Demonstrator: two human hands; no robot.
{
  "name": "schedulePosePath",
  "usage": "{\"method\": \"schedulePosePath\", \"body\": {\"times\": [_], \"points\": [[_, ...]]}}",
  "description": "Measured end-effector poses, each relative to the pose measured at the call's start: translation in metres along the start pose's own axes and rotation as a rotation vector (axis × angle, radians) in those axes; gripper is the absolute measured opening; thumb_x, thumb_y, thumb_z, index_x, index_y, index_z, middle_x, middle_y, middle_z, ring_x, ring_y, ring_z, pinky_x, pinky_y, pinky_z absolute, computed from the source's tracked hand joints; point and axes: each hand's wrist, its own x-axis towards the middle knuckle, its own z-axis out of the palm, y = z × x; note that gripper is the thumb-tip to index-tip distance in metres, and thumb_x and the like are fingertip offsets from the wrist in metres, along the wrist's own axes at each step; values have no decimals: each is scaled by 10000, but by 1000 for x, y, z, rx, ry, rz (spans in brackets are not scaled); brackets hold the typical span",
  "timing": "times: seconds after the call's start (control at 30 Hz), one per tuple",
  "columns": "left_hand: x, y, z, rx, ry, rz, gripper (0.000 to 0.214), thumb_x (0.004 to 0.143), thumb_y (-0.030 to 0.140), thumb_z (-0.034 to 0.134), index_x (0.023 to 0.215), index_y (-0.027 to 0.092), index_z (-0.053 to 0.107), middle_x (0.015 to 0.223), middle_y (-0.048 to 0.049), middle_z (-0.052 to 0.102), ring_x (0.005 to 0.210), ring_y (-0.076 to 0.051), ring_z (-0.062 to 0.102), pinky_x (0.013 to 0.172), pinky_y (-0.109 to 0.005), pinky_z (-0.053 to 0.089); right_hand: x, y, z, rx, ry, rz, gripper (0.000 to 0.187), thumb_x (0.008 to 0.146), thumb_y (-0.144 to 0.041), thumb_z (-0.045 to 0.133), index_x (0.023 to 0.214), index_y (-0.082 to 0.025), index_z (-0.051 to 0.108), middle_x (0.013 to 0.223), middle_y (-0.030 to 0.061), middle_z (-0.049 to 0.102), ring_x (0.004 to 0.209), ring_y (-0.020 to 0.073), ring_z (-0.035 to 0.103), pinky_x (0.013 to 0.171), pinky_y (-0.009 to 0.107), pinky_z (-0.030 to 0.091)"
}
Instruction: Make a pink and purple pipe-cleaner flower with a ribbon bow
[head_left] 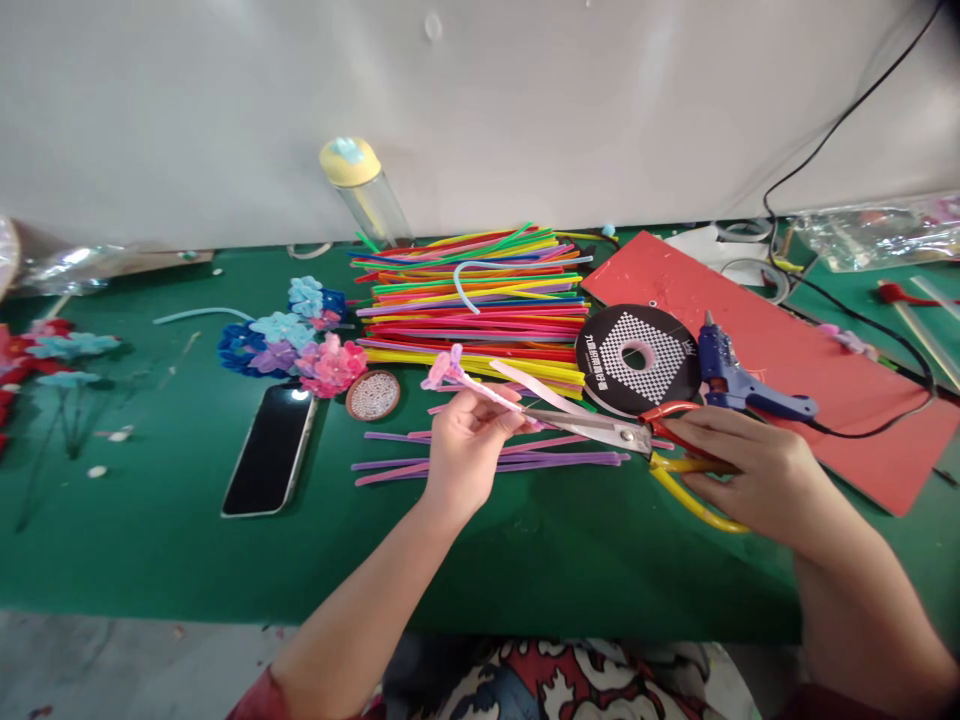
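Pinched in my left hand (pixel 469 440) is a pink and purple pipe cleaner flower (pixel 444 370), its pale stem slanting down to the right. My right hand (pixel 750 470) grips scissors (pixel 626 434) with one red and one yellow handle. The blades are parted, and their tips reach the lower end of the stem beside my left fingers. A pale pink ribbon strip (pixel 525 383) curves above the blades. Loose purple and pink pipe cleaners (pixel 555 462) lie on the table behind the hands. Whether the blades touch the stem I cannot tell.
Behind lie a multicoloured pile of pipe cleaners (pixel 472 320) and a black ribbon spool (pixel 637 358). A blue glue gun (pixel 750 385) rests on a red board (pixel 840 400). Leftward are a phone (pixel 270 450), a bead dish (pixel 373 396), finished flowers (pixel 289 335) and a yellow-lidded bottle (pixel 367 190).
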Motion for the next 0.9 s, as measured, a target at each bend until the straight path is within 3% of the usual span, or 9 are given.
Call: {"method": "schedulePosePath", "body": {"times": [0.4, 0.57, 0.7, 0.9], "points": [[-2, -1, 0, 77, 25, 108, 134, 674, 65, 651, 751, 173, 631, 655, 39, 665, 606, -70, 645, 613, -146, 545, -4, 1, 5, -59, -58, -22, 241, 817, -156, 455, 1000, -101, 602, 948, 119, 624, 824, 181, 647, 660, 234, 574], [-1, -2, 1, 105, 55, 117, 128, 664, 69, 655, 746, 163, 627, 649, 35, 657, 601, -80, 643, 608, -165, 550, -6, 1, 8, -149, -67, -76, 251, 841, -165, 438, 1047, -96, 565, 905, 106, 630, 837, 179, 639, 678, 243, 573], [0, -3, 1, 119, 86, 79, 113, 661, 101, 664, 752, 152, 620, 643, 23, 650, 594, -99, 643, 623, -207, 556, -5, -1, 10, -212, -83, -153, 232, 844, -138, 421, 999, -121, 592, 924, 112, 632, 906, 223, 617, 725, 319, 568], [2, -4, 1, 131, 113, 36, 153, 639, 187, 699, 755, 141, 611, 631, 14, 641, 582, -128, 645, 641, -270, 558, -12, -1, 20, -149, -231, -16, 328, 840, -124, 367, 1126, -122, 528, 1020, 140, 597, 960, 277, 595, 750, 420, 554]]}}
